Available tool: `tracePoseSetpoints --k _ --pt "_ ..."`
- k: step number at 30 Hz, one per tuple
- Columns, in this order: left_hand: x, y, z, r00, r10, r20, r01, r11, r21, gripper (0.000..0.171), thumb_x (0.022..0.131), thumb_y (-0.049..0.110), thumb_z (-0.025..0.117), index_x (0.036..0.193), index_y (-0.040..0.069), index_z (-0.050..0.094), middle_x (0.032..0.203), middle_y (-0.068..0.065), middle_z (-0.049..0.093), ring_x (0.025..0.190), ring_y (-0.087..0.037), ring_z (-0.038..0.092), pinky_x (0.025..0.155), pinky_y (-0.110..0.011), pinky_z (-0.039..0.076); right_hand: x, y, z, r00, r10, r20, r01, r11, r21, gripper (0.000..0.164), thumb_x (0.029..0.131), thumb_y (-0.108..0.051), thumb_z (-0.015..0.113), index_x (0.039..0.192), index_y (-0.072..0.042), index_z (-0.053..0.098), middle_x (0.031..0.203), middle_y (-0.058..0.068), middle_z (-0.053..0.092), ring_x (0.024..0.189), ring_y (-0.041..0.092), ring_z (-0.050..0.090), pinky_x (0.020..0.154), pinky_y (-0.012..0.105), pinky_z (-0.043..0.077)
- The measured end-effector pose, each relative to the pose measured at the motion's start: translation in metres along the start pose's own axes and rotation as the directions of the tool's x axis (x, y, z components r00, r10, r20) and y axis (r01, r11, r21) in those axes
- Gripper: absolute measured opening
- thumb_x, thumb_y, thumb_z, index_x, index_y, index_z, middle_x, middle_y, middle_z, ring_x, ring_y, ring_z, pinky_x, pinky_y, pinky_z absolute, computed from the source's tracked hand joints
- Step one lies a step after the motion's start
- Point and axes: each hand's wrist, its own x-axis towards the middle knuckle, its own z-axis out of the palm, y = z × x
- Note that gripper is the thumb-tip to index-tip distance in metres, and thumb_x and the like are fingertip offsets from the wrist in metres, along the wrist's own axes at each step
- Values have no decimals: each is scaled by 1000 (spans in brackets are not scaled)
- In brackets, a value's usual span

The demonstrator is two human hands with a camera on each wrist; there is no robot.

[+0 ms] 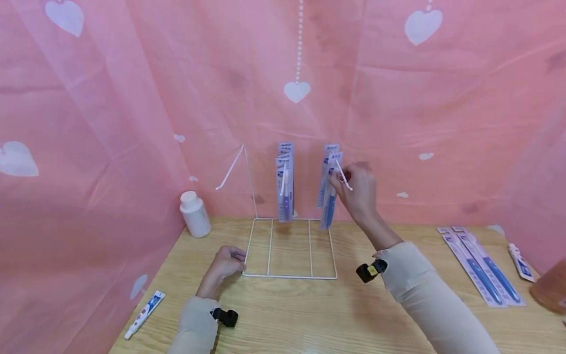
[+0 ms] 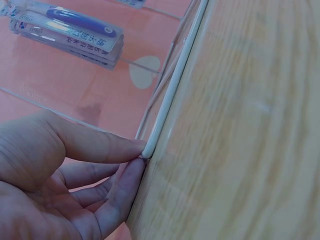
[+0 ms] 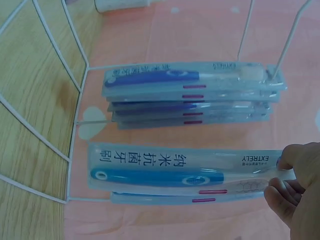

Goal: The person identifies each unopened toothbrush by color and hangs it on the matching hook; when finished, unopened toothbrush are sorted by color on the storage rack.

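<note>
A white wire display rack [image 1: 289, 278] stands on the table with three slanted hooks. At its front left corner my left hand [image 1: 227, 261] pinches the base wire [image 2: 167, 102] between thumb and finger. My right hand [image 1: 359, 192] is at the right hook, pinching the top of a packaged blue toothbrush [image 3: 155, 175]. That package hangs on the hook in front of another blue toothbrush pack [image 3: 165, 198]. Several packaged purple toothbrushes [image 1: 285, 196] hang on the middle hook. Nothing hangs on the left hook [image 1: 230, 168].
Two packaged blue toothbrushes [image 1: 479, 268] lie at the right, beside a toothpaste tube [image 1: 521, 262] and an orange-brown container [image 1: 550, 287]. A white bottle [image 1: 195, 216] stands at the back left. Another toothpaste tube [image 1: 145, 314] lies at the front left. Pink cloth [image 1: 247, 64] hangs behind the rack.
</note>
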Motion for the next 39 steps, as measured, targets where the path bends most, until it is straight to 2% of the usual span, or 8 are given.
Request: tracePoseSetpoints --k 12,18,25,29,31,34,37,39 --pt "1 3 -1 1000 -13 0 13 1000 13 34 67 -13 74 100 -6 69 87 -10 63 80 -22 59 71 -31 51 15 8 13 996 93 12 -93 995 -42 19 84 -12 65 69 -2 62 61 10 62 51 20 54 46 28 36" --pt "0 3 -1 1000 -15 1 15 1000 13 34 67 -13 75 100 -6 69 87 -10 63 81 -22 59 71 -32 51 19 8 19 994 111 13 -110 993 -38 18 85 -11 65 71 0 64 63 13 63 53 25 56 55 33 39" --pt "0 2 -1 1000 -20 -1 20 1000 14 35 67 -13 74 101 -6 69 88 -10 63 82 -23 59 72 -32 52 20 9 23 994 111 9 -111 993 -28 19 85 -9 65 68 1 64 61 14 63 54 28 55 73 41 39" --pt "1 3 0 1000 -23 -4 23 1000 17 35 67 -13 74 101 -6 69 88 -10 63 82 -23 59 72 -32 52 20 10 21 993 117 15 -116 992 -42 22 86 -12 66 68 1 65 63 14 65 55 28 58 71 43 42" --pt "0 2 -1 1000 -28 0 28 999 18 35 68 -13 74 101 -6 69 88 -11 63 82 -23 59 72 -32 52 19 12 18 991 127 51 -124 991 -56 24 87 -15 67 72 3 67 67 16 67 59 30 59 70 44 43" --pt "-1 1 -2 1000 -30 5 30 999 20 35 67 -13 74 102 -7 69 88 -11 63 82 -23 59 71 -32 52 17 16 10 971 160 180 -145 985 -94 27 88 -20 71 87 8 69 79 19 68 70 33 59 70 44 45" --pt "-1 1 -5 1000 -31 -6 31 999 18 35 67 -13 73 101 -6 69 88 -11 63 83 -23 59 71 -31 52 20 22 -1 922 217 321 -171 971 -166 38 87 -23 74 105 10 66 94 24 67 83 35 59 72 47 48" --pt "-1 0 -6 999 -31 -15 31 999 15 35 68 -13 73 102 -6 69 89 -11 63 83 -24 59 71 -31 52 23 28 -10 889 253 383 -185 961 -204 44 87 -23 74 117 7 64 107 25 67 92 37 61 75 49 50"
